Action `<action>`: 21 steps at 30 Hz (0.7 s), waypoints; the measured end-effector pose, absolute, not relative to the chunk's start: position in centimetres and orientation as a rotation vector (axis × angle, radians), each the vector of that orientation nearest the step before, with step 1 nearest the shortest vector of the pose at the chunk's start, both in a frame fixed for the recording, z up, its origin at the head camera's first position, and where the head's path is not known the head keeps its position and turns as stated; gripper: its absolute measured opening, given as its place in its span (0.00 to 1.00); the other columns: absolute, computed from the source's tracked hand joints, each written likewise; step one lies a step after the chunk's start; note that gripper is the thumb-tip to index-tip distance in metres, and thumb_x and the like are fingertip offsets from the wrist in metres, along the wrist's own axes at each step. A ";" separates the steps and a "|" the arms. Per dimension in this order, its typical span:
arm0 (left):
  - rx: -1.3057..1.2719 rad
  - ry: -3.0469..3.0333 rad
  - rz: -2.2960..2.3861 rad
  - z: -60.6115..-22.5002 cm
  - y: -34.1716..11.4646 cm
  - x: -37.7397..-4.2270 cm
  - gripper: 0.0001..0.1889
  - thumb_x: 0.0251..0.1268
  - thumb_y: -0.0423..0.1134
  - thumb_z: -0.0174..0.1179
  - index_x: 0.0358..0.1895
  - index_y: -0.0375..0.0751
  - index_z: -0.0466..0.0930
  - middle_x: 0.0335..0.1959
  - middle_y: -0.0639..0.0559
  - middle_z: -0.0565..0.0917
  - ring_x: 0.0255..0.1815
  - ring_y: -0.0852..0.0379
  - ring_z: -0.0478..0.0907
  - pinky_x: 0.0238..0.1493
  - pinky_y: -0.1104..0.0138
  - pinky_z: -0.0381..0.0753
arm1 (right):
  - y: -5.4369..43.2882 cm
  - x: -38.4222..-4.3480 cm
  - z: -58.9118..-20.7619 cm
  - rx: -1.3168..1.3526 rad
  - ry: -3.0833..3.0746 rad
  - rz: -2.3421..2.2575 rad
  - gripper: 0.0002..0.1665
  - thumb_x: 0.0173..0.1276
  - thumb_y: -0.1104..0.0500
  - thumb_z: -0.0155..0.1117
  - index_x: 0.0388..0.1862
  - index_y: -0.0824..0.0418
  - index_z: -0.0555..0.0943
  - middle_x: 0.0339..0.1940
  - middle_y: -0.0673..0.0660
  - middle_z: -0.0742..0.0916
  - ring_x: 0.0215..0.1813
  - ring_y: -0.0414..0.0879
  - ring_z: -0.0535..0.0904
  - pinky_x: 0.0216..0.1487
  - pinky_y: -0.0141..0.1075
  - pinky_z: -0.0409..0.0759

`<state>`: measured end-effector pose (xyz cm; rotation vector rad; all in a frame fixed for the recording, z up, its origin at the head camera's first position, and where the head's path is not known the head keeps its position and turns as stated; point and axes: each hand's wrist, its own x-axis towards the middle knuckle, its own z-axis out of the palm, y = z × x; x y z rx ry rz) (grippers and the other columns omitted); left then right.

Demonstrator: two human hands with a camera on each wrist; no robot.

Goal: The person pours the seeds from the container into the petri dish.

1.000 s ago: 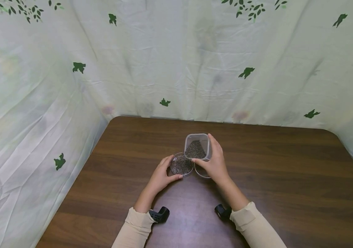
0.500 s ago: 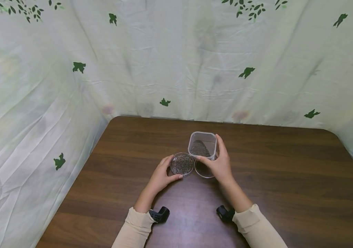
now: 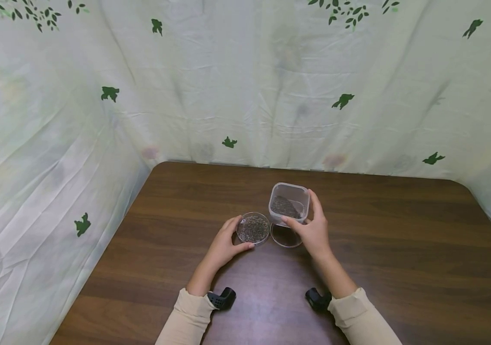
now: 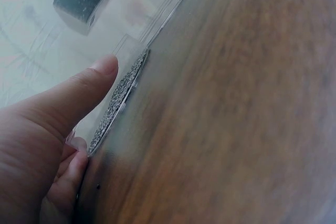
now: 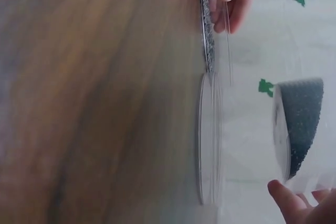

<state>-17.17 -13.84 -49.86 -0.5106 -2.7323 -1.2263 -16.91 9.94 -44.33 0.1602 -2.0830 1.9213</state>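
Currently, hands (image 3: 223, 247) hold a dish (image 3: 253, 212) and tub (image 3: 299, 197) of granules (image 3: 254, 231).

On a table (image 3: 401, 239), a petri dish (image 3: 252, 212) of granules (image 3: 253, 228) is gripped from its left by the left hand (image 3: 223, 245). Just to its right, a second petri dish (image 3: 286, 238) is set. Above that dish's far edge, a plastic container (image 3: 296, 192) with more granules (image 3: 283, 207) is gripped from its right by the right hand (image 3: 316, 235). Behind, a curtain (image 3: 250, 72) is hung.

Curtained booth (image 3: 245, 72), wood-grain table (image 3: 401, 249).
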 end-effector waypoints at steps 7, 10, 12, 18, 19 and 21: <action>-0.507 -2.739 -1.222 -50.0 -13.9 -17.3 0.44 0.42 0.47 0.71 0.63 0.30 0.61 0.59 0.37 0.66 0.60 0.44 0.62 0.59 0.55 0.61 | 11.2 -17.5 -45.9 0.132 -2.066 1.883 0.53 0.45 0.61 0.75 0.68 0.50 0.58 0.56 0.64 0.72 0.50 0.58 0.73 0.40 0.33 0.78; -0.498 -2.750 -1.223 -50.1 -13.9 -17.4 0.45 0.41 0.47 0.71 0.63 0.31 0.61 0.60 0.37 0.65 0.61 0.45 0.62 0.60 0.55 0.60 | 11.9 -17.4 -45.9 0.117 -2.079 1.851 0.52 0.45 0.60 0.75 0.68 0.51 0.58 0.54 0.65 0.73 0.50 0.58 0.72 0.39 0.29 0.77; -0.499 -2.752 -1.224 -50.2 -13.9 -17.3 0.45 0.42 0.47 0.71 0.63 0.31 0.60 0.60 0.37 0.65 0.61 0.45 0.62 0.60 0.55 0.60 | 12.4 -17.4 -45.8 0.106 -2.088 1.832 0.52 0.45 0.61 0.75 0.68 0.52 0.58 0.54 0.65 0.73 0.51 0.56 0.72 0.40 0.28 0.77; -0.506 -2.755 -1.221 -50.1 -14.0 -17.3 0.45 0.42 0.48 0.70 0.64 0.31 0.60 0.60 0.38 0.65 0.61 0.45 0.61 0.59 0.54 0.60 | 13.9 -17.0 -45.3 0.058 -2.092 1.838 0.51 0.45 0.64 0.74 0.68 0.56 0.59 0.55 0.65 0.73 0.53 0.56 0.70 0.40 0.27 0.76; -0.505 -2.758 -1.220 -50.1 -14.0 -17.2 0.45 0.42 0.48 0.70 0.64 0.31 0.60 0.60 0.38 0.65 0.61 0.45 0.61 0.60 0.55 0.60 | 14.0 -16.9 -45.0 0.054 -2.091 1.837 0.51 0.45 0.65 0.74 0.68 0.57 0.59 0.55 0.66 0.72 0.53 0.57 0.69 0.40 0.27 0.76; -0.504 -2.759 -1.222 -50.1 -14.0 -17.2 0.45 0.42 0.48 0.70 0.64 0.31 0.60 0.60 0.38 0.65 0.61 0.45 0.61 0.60 0.55 0.60 | 14.3 -16.6 -44.5 0.040 -2.094 1.823 0.50 0.45 0.67 0.73 0.67 0.60 0.59 0.55 0.68 0.72 0.53 0.58 0.68 0.40 0.25 0.75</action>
